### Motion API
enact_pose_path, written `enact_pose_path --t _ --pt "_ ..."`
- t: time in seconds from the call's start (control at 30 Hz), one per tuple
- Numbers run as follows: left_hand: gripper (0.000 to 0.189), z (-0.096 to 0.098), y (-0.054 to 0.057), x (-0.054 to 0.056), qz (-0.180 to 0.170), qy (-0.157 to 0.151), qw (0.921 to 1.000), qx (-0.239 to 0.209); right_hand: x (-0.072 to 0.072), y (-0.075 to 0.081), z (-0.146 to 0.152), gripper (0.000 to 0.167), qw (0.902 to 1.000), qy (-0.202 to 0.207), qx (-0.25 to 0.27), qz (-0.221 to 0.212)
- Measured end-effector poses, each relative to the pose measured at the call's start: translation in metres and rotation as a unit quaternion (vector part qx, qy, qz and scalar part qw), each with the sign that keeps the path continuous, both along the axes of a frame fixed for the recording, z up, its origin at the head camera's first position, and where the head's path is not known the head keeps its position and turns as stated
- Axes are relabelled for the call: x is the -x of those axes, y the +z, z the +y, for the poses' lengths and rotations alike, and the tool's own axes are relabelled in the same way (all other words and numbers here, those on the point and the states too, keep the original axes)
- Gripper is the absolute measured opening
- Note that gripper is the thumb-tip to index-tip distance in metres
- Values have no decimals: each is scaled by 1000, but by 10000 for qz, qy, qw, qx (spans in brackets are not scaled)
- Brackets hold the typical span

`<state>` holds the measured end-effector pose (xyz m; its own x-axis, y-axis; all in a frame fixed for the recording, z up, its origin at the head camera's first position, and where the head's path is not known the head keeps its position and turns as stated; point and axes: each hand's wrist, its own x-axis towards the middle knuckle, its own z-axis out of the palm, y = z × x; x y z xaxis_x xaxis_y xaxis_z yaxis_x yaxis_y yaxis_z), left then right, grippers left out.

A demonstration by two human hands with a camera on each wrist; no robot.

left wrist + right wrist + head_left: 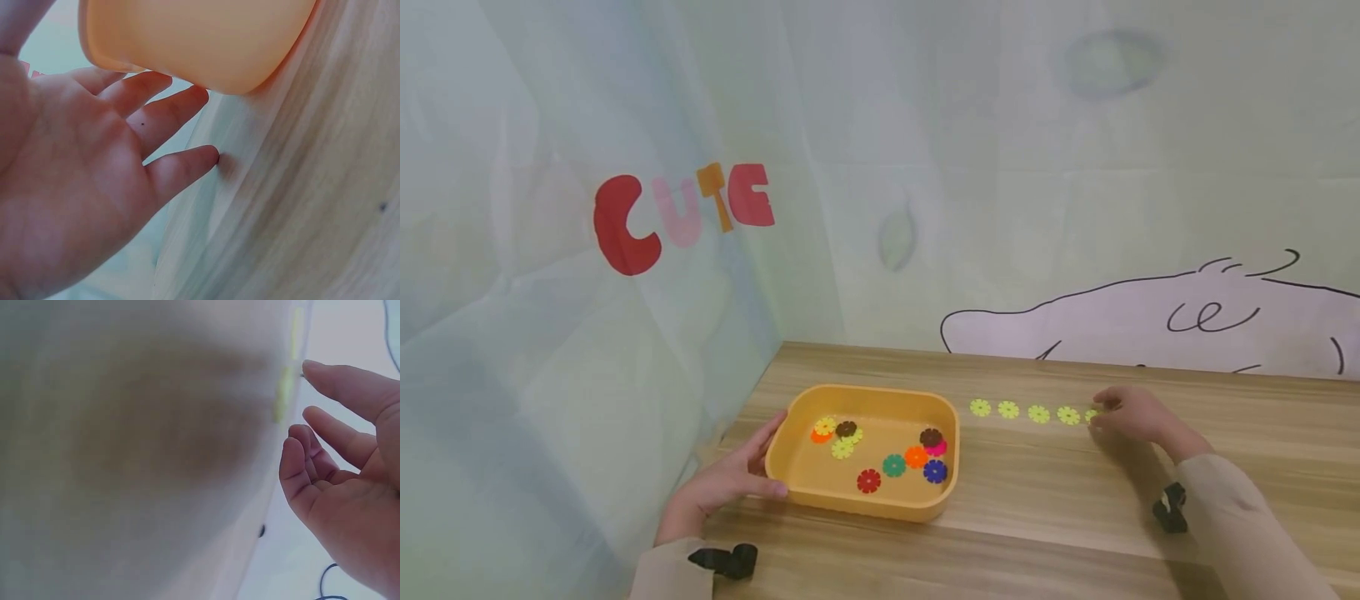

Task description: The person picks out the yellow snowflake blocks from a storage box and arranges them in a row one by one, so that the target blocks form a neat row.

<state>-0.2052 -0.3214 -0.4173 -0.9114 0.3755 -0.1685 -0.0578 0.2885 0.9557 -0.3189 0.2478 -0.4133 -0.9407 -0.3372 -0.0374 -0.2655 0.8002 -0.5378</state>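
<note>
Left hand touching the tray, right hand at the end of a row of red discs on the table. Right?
Not red: the row of discs is yellow-green, per the head view. Rest stands: left hand touching the tray, right hand at the row's end.

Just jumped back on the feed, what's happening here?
A person's left hand rests against the left side of an orange tray holding loose discs of several colours. The right hand, thumb and fingers apart, is at the right end of five visible yellow-green discs lined up on the table, partly covering the last.
</note>
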Motion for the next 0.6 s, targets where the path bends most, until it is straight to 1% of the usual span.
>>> enact_pose_path --t 0.13,0.33,0.47,0.6 --pt "110 0 0 -1 -46 -42 9999 -92 0 12 -5 46 9998 -6 69 178" --pt "109 0 0 0 -35 42 10000 57 -2 36 -25 51 9994 -28 290 197" --pt "109 0 0 -1 -17 37 10000 81 -5 50 -42 51 9988 87 399 254" --pt "108 0 0 -1 -17 -3 10000 29 -7 59 -60 48 9980 266 477 317"
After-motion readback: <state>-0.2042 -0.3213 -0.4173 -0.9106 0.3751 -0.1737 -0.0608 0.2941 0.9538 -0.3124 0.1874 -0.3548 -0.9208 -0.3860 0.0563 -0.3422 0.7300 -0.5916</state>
